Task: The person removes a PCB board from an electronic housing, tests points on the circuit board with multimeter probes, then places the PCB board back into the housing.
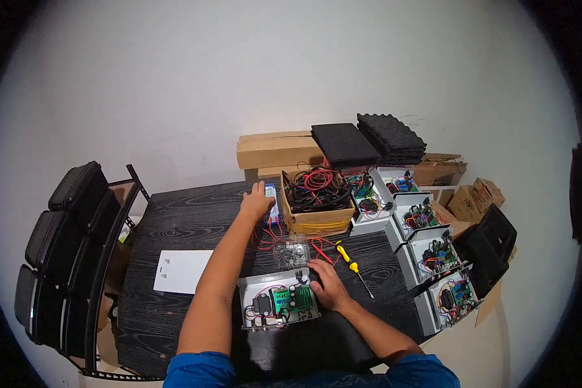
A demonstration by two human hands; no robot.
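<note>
My left hand point(257, 202) reaches out over a blue-edged multimeter point(271, 205). Its fingers are stretched and lie at the meter's left side; exact finger contact is hard to make out. Red test leads point(275, 237) run from the meter toward me. Close in front of me sits an open metal case point(255, 284) holding a green circuit board point(282, 300), a transformer and wires. My right hand point(330, 285) rests at the case's right side, fingers apart and holding nothing visible. Behind the case stands a clear plastic box point(291, 253) of small screws.
A yellow-handled screwdriver point(354, 266) lies right of the plastic box. A white panel point(174, 275) is at left. Beyond stands a cardboard box point(317, 223) of cables. Several open cases point(427, 242) line the right edge, and black cases point(61, 242) fill the left rack.
</note>
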